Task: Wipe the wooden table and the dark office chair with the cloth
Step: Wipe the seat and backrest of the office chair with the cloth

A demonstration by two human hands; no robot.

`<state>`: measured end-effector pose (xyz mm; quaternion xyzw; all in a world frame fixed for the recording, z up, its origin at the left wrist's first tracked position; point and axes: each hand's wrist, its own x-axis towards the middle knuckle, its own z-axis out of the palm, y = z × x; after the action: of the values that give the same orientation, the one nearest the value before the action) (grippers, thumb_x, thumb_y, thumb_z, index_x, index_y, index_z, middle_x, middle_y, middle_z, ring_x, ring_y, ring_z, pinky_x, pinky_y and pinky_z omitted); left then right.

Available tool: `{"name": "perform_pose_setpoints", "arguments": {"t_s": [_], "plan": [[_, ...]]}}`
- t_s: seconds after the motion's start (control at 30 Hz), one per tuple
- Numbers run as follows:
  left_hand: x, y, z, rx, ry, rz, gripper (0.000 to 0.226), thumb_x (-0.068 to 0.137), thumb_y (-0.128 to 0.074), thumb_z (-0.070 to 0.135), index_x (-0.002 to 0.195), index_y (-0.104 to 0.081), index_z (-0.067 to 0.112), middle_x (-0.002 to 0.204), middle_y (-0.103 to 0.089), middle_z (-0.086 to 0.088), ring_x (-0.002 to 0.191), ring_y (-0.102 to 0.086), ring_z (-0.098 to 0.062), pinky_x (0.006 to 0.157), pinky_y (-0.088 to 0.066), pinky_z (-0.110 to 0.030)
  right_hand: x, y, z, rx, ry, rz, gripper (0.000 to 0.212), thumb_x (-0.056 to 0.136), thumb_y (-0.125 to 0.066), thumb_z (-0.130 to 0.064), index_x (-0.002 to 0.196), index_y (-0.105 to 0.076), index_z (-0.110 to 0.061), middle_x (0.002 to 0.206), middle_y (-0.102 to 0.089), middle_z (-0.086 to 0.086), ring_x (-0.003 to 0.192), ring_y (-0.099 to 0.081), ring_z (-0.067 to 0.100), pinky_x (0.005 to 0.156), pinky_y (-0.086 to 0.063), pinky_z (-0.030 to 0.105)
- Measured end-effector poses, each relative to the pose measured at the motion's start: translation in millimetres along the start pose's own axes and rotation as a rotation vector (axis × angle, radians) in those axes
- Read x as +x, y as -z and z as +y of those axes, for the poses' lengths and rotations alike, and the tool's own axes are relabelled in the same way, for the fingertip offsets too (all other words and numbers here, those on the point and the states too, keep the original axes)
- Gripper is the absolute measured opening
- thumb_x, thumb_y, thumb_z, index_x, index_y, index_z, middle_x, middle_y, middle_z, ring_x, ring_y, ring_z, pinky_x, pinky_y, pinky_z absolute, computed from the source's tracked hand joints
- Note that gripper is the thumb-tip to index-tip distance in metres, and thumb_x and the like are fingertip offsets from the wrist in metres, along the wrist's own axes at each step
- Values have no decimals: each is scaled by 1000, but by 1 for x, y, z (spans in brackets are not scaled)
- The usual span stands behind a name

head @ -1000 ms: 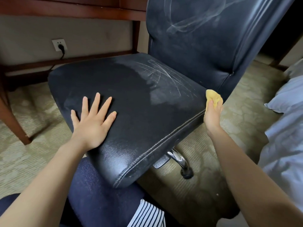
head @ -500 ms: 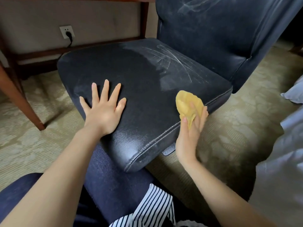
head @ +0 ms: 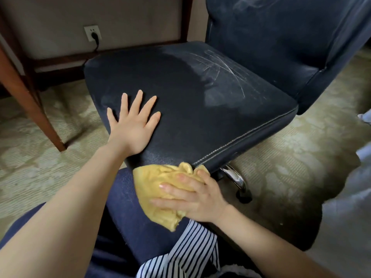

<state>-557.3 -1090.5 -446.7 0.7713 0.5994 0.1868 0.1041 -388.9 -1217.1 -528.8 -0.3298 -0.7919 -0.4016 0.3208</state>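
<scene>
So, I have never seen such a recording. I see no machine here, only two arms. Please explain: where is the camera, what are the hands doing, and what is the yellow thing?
There is no robot here. A person works with bare hands, and the camera sits on that person's head, looking forward and down. That is why the arms enter from the bottom of the picture. The left hand lies flat, fingers spread, on the seat of the dark office chair. The right hand presses a yellow cloth at the seat's front edge, with its fingers spread over it. Pale scratch-like marks show farther back on the seat. Behind, at the left, you see a leg of the wooden table, a wall socket with a plug in it, and patterned carpet.
</scene>
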Motion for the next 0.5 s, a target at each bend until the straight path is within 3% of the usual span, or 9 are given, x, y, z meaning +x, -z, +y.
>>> {"name": "perform_pose_setpoints", "arguments": {"t_s": [0.1, 0.2, 0.23, 0.3, 0.37, 0.5], "plan": [[0, 1, -2, -18, -2, -11, 52, 95, -21, 55, 146, -11, 49, 159, 3, 14, 145, 13, -18, 111, 9, -56, -22, 7, 36, 76, -98, -69, 44, 94, -47, -48, 136, -32, -44, 143, -25, -10, 139, -22, 21, 104, -32, 50], [0, 1, -2, -14, 4, -12, 51, 95, -22, 54, 145, -11, 50, 159, 3, 15, 145, 13, -18, 112, 8, -56, -34, 16, 87, 226, -418, -179, 39, 101, -36, -33, 137, -28, -45, 144, -27, -8, 135, -28, 30, 105, -33, 58], [0, 1, -2, -15, 4, -9, 51, 96, -23, 54, 145, -11, 50, 159, 2, 15, 145, 12, -18, 112, 8, -56, -36, 19, 104, 298, -537, -191, 45, 100, -37, -29, 139, -27, -48, 143, -30, -10, 135, -29, 29, 110, -30, 54], [0, 1, -2, -23, 1, -4, 51, 96, -23, 54, 145, -12, 50, 158, 2, 15, 145, 12, -17, 112, 8, -56, -34, 27, 132, 441, -775, -189, 42, 100, -35, -40, 142, -30, -45, 144, -31, -19, 140, -24, 15, 117, -20, 42], [0, 0, -2, -32, 0, -2, 50, 96, -24, 54, 145, -13, 51, 158, 1, 16, 145, 12, -16, 112, 8, -55, -32, 31, 154, 472, -943, -190, 40, 100, -32, -44, 139, -38, -36, 144, -30, -27, 141, -21, 6, 118, -15, 45], [1, 0, -2, -32, 3, -2, 50, 96, -25, 53, 145, -13, 51, 158, 1, 16, 145, 11, -16, 112, 7, -55, -25, 25, 203, 342, -1124, -392, 44, 102, -31, -25, 142, -41, -11, 151, -35, 5, 143, -22, 18, 120, -9, 42]]}}
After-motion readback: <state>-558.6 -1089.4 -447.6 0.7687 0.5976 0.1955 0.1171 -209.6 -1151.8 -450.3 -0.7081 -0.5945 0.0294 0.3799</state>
